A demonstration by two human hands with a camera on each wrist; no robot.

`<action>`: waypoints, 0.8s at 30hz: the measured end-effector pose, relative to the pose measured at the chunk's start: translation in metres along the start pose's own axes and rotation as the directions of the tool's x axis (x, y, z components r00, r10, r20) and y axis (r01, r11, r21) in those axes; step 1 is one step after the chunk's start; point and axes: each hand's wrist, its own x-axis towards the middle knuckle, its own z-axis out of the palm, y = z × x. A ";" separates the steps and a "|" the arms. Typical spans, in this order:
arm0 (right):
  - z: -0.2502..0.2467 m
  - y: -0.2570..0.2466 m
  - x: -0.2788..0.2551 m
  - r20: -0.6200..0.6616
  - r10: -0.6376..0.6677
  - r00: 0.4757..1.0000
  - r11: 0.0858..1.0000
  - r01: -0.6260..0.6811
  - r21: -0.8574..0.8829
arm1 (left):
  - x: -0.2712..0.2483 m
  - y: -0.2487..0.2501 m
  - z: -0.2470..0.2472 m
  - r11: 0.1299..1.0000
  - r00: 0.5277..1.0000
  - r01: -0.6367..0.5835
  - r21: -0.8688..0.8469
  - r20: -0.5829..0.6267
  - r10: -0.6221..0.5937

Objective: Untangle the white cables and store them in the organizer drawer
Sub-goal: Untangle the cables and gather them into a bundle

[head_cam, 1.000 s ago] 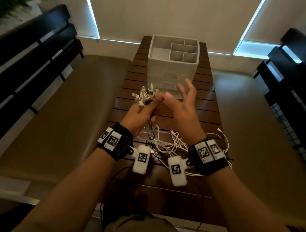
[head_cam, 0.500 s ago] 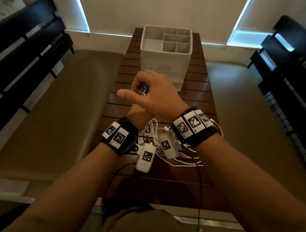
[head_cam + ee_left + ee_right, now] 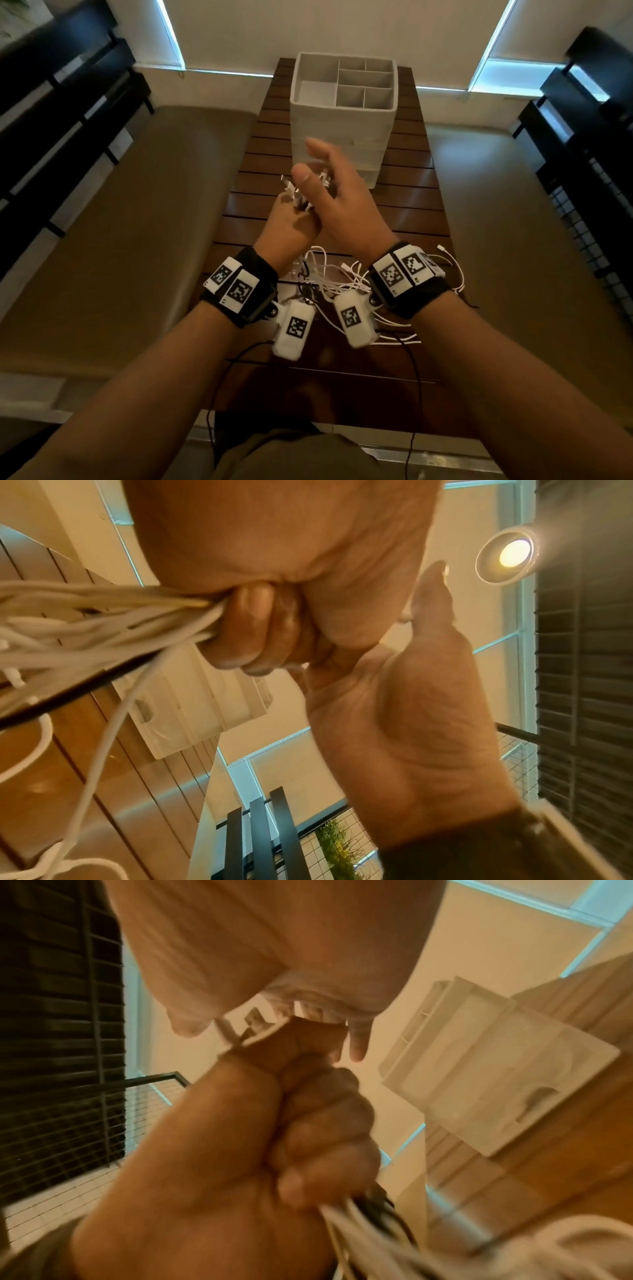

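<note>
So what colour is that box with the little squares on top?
White organizer, clearest in the head view.

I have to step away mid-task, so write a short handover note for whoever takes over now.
Left hand: grips the white cables bunched in its fist, plug ends sticking up.
Right hand: open, fingers spread over the plug ends, holding nothing.
The cables' loose lengths lie tangled on the slatted table.
Organizer stands behind the hands; no drawer is pulled out.
Done: ends gathered.
Left: untangle the cables, open the drawer, store them.
</note>
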 end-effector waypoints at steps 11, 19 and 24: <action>0.006 -0.019 0.015 0.324 -0.007 0.946 0.675 0.244 -0.697 | -0.016 -0.014 0.007 0.958 0.968 0.230 0.173 0.056 -0.243; -0.010 -0.017 0.024 0.337 -0.132 0.932 0.832 0.289 -0.474 | -0.015 0.012 0.027 0.948 0.952 0.306 0.086 -0.029 -0.304; 0.000 -0.013 0.020 0.345 -0.048 0.937 0.739 0.266 -0.619 | -0.012 0.002 0.029 0.921 0.928 0.370 0.126 0.003 -0.373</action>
